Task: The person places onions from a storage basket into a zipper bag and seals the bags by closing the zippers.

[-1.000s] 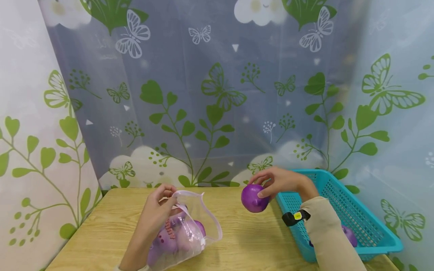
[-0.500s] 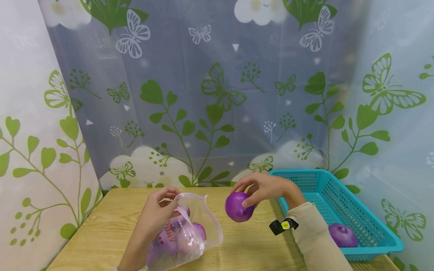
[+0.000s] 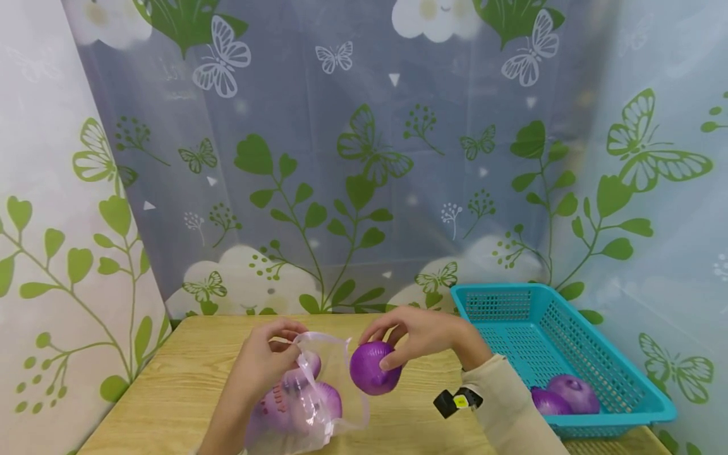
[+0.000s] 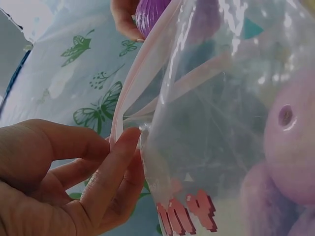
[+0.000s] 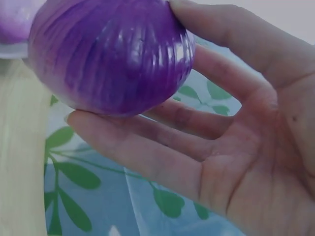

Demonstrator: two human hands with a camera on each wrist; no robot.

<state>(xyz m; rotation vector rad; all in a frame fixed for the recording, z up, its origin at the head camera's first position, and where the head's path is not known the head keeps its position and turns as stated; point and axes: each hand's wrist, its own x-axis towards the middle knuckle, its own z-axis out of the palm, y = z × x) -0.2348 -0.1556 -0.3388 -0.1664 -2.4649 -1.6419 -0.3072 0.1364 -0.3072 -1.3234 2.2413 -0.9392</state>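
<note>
My left hand (image 3: 270, 357) pinches the edge of a clear zip bag (image 3: 321, 436) with red lettering, holding its mouth spread. Several purple onions show through the plastic, one of them pale pink (image 4: 295, 142) in the left wrist view. In my right hand (image 3: 426, 338), a purple onion (image 3: 372, 373) is gripped between thumb and fingers, right at the bag's mouth in the head view. Seen from the right wrist, the thumb lies over the top of this onion (image 5: 113, 59) and the fingers support it from below.
A turquoise perforated basket (image 3: 614, 373) stands at the right of the wooden table (image 3: 188, 366), with purple onions (image 3: 571, 393) in its near end. Patterned curtains (image 3: 318, 189) with leaves and butterflies enclose the back and sides.
My right hand has moved left and down with the onion, from beside the basket to the bag's mouth. The onions in the basket have come into sight. My left hand has barely moved.
</note>
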